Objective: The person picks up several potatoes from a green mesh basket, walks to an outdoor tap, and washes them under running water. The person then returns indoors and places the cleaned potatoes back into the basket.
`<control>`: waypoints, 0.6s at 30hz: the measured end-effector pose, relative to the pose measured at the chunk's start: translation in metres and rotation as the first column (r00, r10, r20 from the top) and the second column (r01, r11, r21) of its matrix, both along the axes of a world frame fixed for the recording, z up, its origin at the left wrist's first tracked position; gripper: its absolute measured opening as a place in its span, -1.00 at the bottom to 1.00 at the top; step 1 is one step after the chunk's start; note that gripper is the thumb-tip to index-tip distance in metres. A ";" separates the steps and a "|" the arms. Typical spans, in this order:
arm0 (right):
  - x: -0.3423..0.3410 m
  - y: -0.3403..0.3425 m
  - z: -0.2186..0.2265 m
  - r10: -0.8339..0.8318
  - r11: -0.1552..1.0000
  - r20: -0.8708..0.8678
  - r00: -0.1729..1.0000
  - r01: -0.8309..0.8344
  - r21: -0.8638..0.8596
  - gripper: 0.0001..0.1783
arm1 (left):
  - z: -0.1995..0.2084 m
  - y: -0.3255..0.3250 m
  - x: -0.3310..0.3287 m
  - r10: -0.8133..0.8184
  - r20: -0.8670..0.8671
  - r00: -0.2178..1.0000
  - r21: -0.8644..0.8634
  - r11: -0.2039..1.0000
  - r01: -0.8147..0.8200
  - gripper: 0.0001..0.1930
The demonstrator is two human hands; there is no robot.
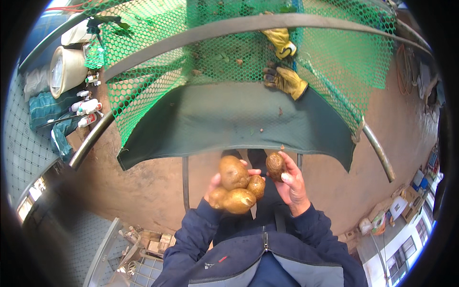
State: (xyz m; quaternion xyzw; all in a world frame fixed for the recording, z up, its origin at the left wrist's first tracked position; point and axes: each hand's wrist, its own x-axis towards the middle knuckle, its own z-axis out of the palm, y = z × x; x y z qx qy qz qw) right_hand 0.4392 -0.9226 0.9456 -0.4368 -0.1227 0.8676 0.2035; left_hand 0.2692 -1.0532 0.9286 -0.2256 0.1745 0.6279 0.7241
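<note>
Several brown potatoes (233, 172) are piled in my left hand (213, 186), which cups them from below and is largely hidden by them. A large one lies on top, and smaller ones sit against it. Between the thumb and fingers of my right hand (292, 187), just to the right of the pile, is a single smaller, darker potato (275, 166). Both hands are raised in front of my body, just short of the front edge of a dark green fabric sheet (224, 124).
Green plastic mesh (148, 43) rises on a metal frame (377, 152) beyond the sheet. Two yellow work gloves (291, 83) lie at the mesh. White bottles (90, 106) and a pale bucket (67, 71) stand at left. Boxes and bags (380, 220) line the right wall.
</note>
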 end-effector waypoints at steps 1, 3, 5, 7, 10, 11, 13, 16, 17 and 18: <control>-0.001 0.001 -0.001 -0.002 1.000 -0.002 1.000 0.002 -0.002 -0.24 | -0.001 0.001 0.000 0.018 0.028 0.999 0.011 1.000 -0.018 -0.17; -0.002 0.002 -0.001 0.015 1.000 -0.004 1.000 -0.015 -0.013 -0.24 | -0.004 0.001 -0.001 0.026 0.012 1.000 0.026 0.999 -0.026 -0.17; -0.005 0.003 -0.002 0.015 1.000 -0.008 1.000 -0.016 -0.023 -0.23 | -0.007 0.000 -0.003 0.051 0.029 0.998 0.036 0.998 -0.052 -0.17; -0.008 0.003 -0.002 0.023 0.999 -0.006 1.000 -0.023 -0.028 -0.23 | -0.010 -0.002 -0.005 0.056 0.001 0.998 0.027 0.998 -0.056 -0.18; -0.013 0.004 -0.004 0.031 0.999 0.007 1.000 -0.031 -0.021 -0.22 | -0.014 -0.006 -0.009 0.095 0.028 0.995 0.037 0.995 -0.096 -0.18; -0.014 0.004 -0.005 0.026 1.000 0.007 1.000 -0.026 -0.009 -0.21 | -0.015 -0.007 -0.010 0.093 -0.011 0.996 0.027 0.995 -0.092 -0.18; -0.017 0.004 -0.007 0.025 1.000 0.016 1.000 -0.025 -0.005 -0.20 | -0.016 -0.008 -0.014 0.126 0.009 0.992 0.060 0.990 -0.127 -0.18; -0.019 0.005 -0.009 0.010 1.000 0.004 1.000 -0.010 -0.003 -0.25 | -0.019 -0.009 -0.020 0.137 -0.024 0.990 0.014 0.991 -0.137 -0.18; -0.020 0.005 -0.010 -0.009 1.000 0.003 1.000 0.009 -0.005 -0.28 | -0.020 -0.009 -0.022 0.146 -0.003 0.989 0.022 0.989 -0.146 -0.18; -0.021 0.005 -0.011 -0.002 1.000 0.035 0.999 0.003 -0.003 -0.27 | -0.022 -0.009 -0.025 0.128 -0.027 0.991 0.023 0.992 -0.127 -0.18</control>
